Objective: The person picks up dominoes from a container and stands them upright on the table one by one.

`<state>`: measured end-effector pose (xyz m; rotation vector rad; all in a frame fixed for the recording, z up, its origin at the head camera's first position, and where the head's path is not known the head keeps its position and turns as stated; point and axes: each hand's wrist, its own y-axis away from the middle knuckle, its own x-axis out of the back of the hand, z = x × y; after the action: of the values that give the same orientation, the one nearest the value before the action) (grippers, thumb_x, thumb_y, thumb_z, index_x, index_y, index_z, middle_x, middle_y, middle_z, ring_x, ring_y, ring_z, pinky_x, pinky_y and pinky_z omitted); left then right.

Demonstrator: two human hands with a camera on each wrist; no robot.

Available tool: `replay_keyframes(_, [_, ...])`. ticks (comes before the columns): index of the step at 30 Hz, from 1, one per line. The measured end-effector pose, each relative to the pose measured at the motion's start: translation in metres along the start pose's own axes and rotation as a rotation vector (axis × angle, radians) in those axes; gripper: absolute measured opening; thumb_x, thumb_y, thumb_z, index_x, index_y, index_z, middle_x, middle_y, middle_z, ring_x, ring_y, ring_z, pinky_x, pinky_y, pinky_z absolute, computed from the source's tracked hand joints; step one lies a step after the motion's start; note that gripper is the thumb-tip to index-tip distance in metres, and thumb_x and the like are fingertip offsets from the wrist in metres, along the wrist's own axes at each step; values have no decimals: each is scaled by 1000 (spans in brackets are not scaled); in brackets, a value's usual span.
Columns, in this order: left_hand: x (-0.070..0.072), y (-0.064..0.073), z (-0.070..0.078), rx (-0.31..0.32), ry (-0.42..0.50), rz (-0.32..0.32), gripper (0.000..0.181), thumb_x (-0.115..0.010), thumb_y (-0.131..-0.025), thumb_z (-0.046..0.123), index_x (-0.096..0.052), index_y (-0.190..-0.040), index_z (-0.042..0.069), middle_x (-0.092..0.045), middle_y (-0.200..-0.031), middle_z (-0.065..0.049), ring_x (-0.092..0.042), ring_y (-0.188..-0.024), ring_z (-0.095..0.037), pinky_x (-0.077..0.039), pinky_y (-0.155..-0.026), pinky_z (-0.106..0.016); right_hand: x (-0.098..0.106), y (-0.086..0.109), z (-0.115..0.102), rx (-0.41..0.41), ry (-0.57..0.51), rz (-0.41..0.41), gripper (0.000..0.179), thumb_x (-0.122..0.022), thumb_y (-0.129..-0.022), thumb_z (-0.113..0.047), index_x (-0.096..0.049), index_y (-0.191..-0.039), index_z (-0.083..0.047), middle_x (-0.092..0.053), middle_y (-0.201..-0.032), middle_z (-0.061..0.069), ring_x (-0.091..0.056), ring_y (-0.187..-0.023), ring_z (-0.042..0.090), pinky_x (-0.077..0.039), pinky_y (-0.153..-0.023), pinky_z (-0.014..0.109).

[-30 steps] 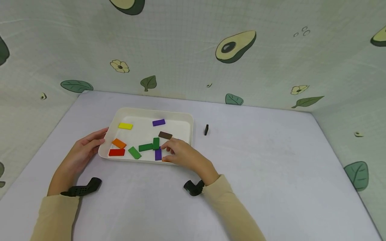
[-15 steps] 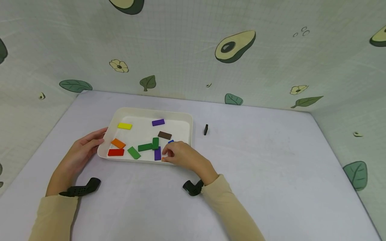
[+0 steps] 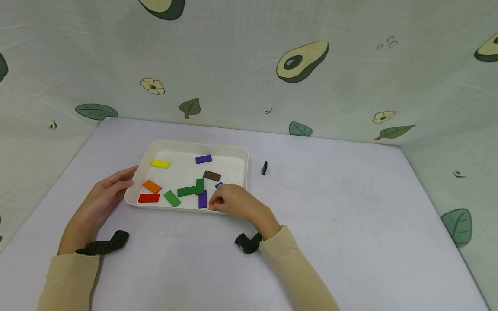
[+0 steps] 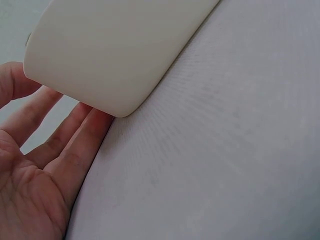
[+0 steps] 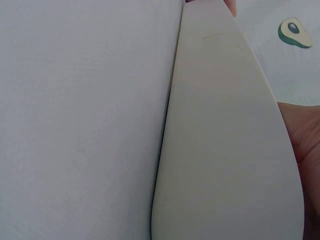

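Observation:
A white tray [image 3: 196, 147] holds several flat coloured dominoes. My left hand [image 3: 107, 194] is at its left end, with fairly straight fingers touching the end wall and the thumb by the rim. In the left wrist view, the fingertips of the left hand [image 4: 50, 145] are hidden behind the tray wall [image 4: 115, 55]. My right hand [image 3: 235, 201] reaches over the tray's front right corner, thumb and index finger pinching an orange domino [image 3: 210, 207], mostly covered. Beside it lie a purple domino [image 3: 202, 200] and a partly hidden blue domino [image 3: 218, 185]. The wall blocks the right wrist view.
Also in the tray are a brown domino [image 3: 212, 176], a yellow domino [image 3: 160, 163], a red domino [image 3: 148, 198], another orange domino [image 3: 151, 186], another purple domino [image 3: 203, 159] and several green dominoes [image 3: 172, 198]. A black domino [image 3: 264, 168] stands upright on the white table [image 3: 330, 216].
The right hand's index finger has drawn in toward the thumb at the orange domino. The hand has shifted slightly, showing part of the blue domino. The left hand stays at the tray.

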<state>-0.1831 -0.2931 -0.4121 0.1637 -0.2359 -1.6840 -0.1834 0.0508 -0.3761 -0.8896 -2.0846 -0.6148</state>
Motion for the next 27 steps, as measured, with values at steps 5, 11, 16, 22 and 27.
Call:
replay_keyframes(5, [0, 0, 0, 6, -17, 7, 58, -56, -92, 35, -35, -145, 22, -34, -145, 11, -44, -106, 13, -44, -82, -4, 0, 0, 0, 9, -7, 4, 10, -66, -86, -15, -73, -91, -10, -64, -85, -3, -51, -75, 7, -42, -66, 15])
replay_keyframes(11, [1, 1, 0, -8, 29, -9, 56, -55, -94, 30, -35, -145, 20, -39, -141, 13, -47, -105, 13, -45, -81, -5, -1, 0, 0, 12, -25, 10, 9, -66, -86, -14, -72, -91, -10, -65, -85, -2, -52, -73, 7, -42, -65, 15])
replay_keyframes(16, [0, 0, 0, -10, 19, -2, 55, -54, -94, 31, -36, -144, 20, -41, -135, 16, -47, -105, 13, -45, -81, -4, -1, 0, 0, 8, -13, 14, 11, -66, -86, -16, -72, -93, -10, -64, -85, -3, -52, -74, 6, -42, -65, 14])
replay_keyframes(22, [1, 1, -1, -38, 44, -22, 53, -53, -95, 27, -36, -144, 19, -42, -135, 15, -48, -105, 14, -45, -81, -5, -1, 0, 0, 16, 5, 18, 12, -65, -86, -14, -73, -93, -10, -62, -84, -2, -51, -74, 7, -42, -64, 14])
replay_keyframes(27, [1, 1, -1, -42, 50, -24, 53, -53, -95, 26, -36, -144, 18, -44, -131, 18, -48, -104, 15, -45, -81, -5, -2, 0, 0, 13, 6, 19, 9, -64, -86, -12, -73, -88, -12, -60, -82, -4, -50, -73, 6, -41, -64, 14])
